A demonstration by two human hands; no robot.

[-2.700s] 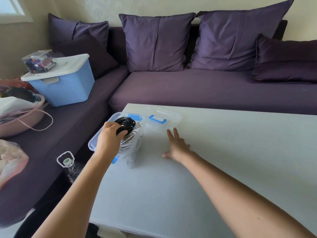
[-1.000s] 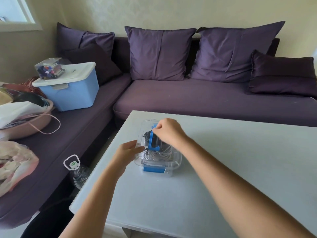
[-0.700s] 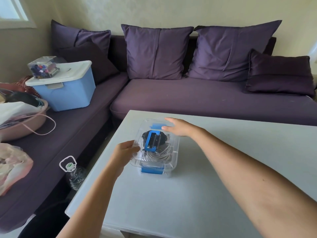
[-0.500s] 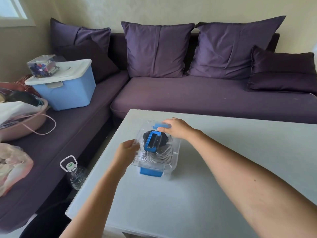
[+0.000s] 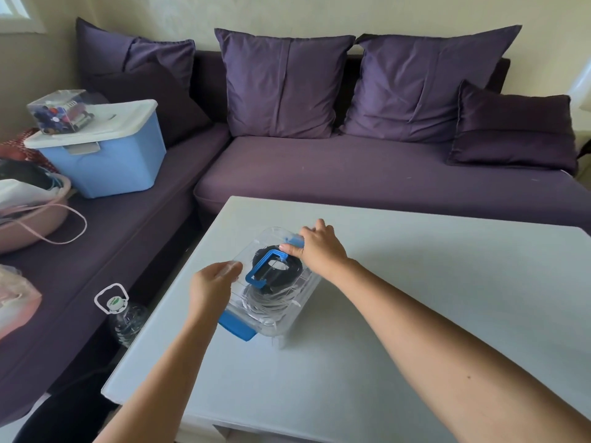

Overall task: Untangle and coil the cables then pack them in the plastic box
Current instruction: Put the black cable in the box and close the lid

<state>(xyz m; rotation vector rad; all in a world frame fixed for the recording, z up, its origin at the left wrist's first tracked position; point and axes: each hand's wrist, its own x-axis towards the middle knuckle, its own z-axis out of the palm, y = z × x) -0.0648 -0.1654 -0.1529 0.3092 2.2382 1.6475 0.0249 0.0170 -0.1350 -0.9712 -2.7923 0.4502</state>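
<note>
Now the right hand [image 5: 319, 247] pinches the far latch [image 5: 295, 241] of the box [image 5: 287, 302], mid-frame on the desk [image 5: 415, 282], cables [image 5: 278, 273] inside, left hand [image 5: 211, 286] gripping its side; earlier, right fingers lay flat.

Purple corner sofa [image 5: 367, 174] along cream wall [image 5: 192, 14]; purple cushions [image 5: 281, 84] against backrest; white table [image 5: 415, 282] in front; window corner [image 5: 12, 11] top left, daylight; blue bin [image 5: 108, 164], white lid [image 5: 124, 118], on left seat; bottle [image 5: 128, 318] between sofa and table.
</note>
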